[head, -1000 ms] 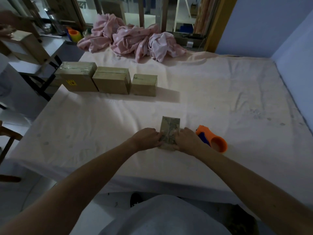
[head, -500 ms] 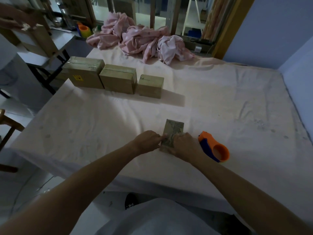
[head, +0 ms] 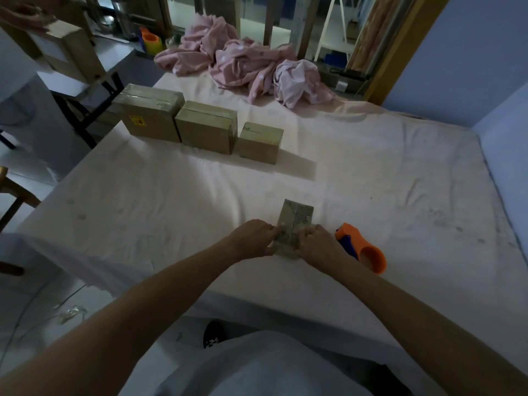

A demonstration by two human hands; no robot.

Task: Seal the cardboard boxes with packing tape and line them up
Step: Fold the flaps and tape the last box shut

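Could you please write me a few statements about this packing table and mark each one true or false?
1. A row of boxes, three in all, stands on the far left part of the table. True.
2. The tape dispenser is in the right hand. False: it lies on the table beside that hand. The right hand and the left hand both hold the small box.
3. The row of boxes runs from largest on the left to smallest on the right. True.
4. The pink cloth is draped over the row of boxes. False: it lies heaped at the table's far edge, apart from them.
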